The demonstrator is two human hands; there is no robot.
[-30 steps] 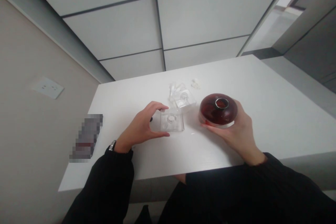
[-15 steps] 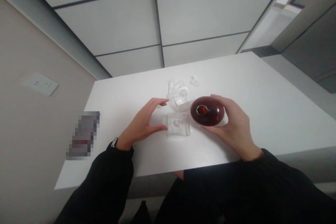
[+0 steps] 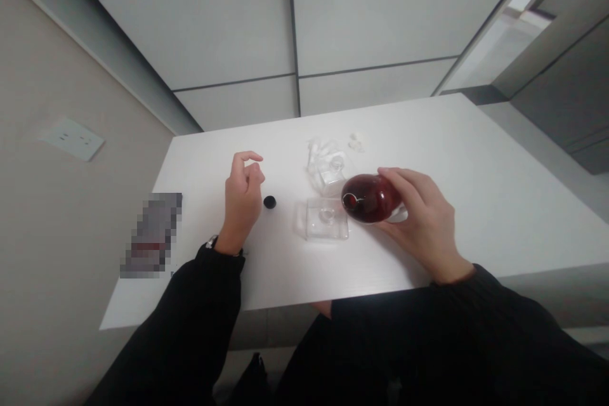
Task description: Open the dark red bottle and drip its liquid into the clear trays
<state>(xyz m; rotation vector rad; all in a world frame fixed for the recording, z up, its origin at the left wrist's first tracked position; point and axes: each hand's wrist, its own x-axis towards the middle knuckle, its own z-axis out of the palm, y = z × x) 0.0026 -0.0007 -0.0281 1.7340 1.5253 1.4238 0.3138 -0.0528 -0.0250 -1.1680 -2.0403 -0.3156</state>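
Note:
My right hand (image 3: 423,219) grips a round dark red glass bottle (image 3: 368,198), tilted on its side with its open neck pointing left over a clear square glass bottle (image 3: 326,219) on the white table (image 3: 476,171). A second clear bottle (image 3: 328,168) stands just behind. My left hand (image 3: 243,193) hovers at the left with loosely curled fingers, holding nothing, next to a small black cap (image 3: 269,202) on the table.
A pixelated dark object (image 3: 152,235) lies at the table's left edge. A small white piece (image 3: 355,141) rests behind the clear bottles. The wall with a socket plate (image 3: 71,138) runs along the left.
My right hand has tipped the red bottle further over toward the clear square bottle. My left hand has let go of that bottle and drawn back left, uncovering the black cap.

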